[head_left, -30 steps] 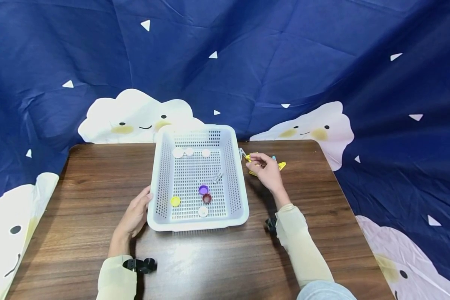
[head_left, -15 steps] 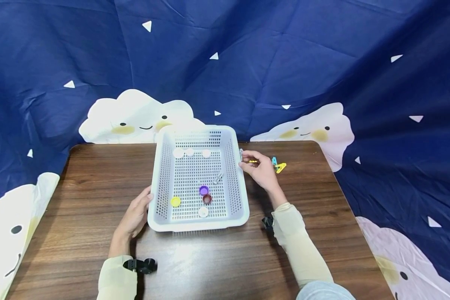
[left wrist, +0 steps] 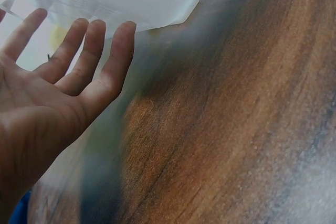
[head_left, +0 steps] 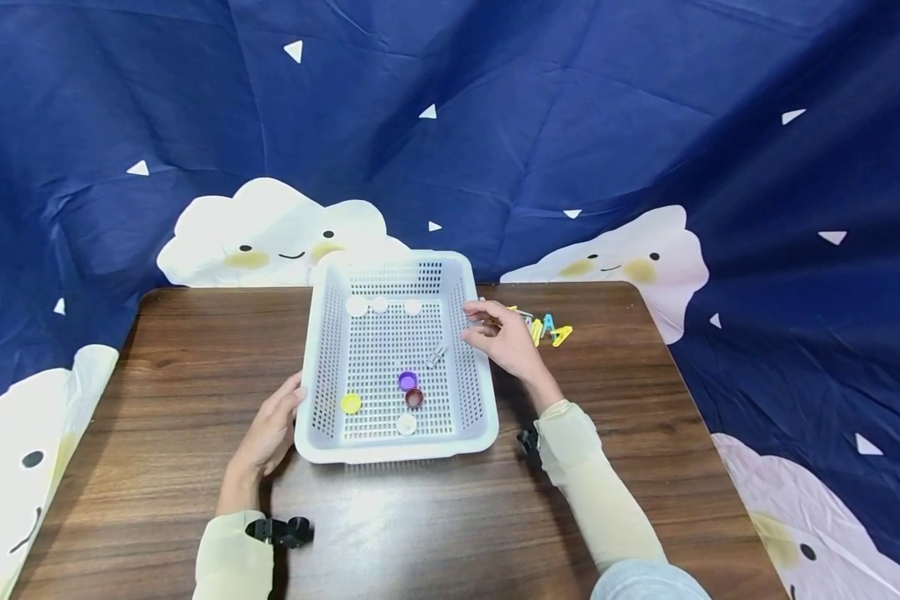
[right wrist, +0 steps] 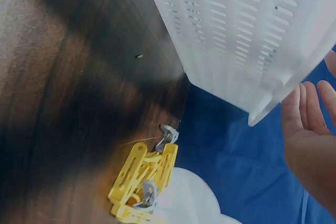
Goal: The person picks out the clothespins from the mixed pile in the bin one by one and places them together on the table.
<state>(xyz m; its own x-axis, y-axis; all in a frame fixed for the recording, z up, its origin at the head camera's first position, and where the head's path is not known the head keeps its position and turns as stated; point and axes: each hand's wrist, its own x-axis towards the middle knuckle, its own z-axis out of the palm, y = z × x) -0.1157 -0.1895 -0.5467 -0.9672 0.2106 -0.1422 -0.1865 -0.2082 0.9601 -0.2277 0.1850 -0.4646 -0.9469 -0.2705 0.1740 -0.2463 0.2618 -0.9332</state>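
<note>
A white perforated plastic basket (head_left: 397,452) stands on the table. My left hand (head_left: 266,429) touches its left side; in the left wrist view the fingers (left wrist: 123,51) are spread and lightly bent, tips right at the basket edge. Over the right rim reaches my right hand (head_left: 513,342), its thumb and forefinger apart with nothing visible between them. In the right wrist view the fingers (right wrist: 310,114) look fairly straight, their tips partly hidden behind the rim. Beside this hand lie yellow clips (head_left: 562,335), a blue clip (head_left: 547,323) and a grey clip (right wrist: 168,135).
Inside the basket lie a yellow cap (head_left: 351,403), a purple cap (head_left: 407,381), a dark red cap (head_left: 414,398), several white round pieces (head_left: 356,306) and a small silvery piece (head_left: 437,357). A blue curtain (head_left: 450,125) hangs behind the wooden table (head_left: 645,467).
My right hand has moved left from above the clips to the basket's right rim, uncovering more of the clips. My left hand and the basket have stayed put.
</note>
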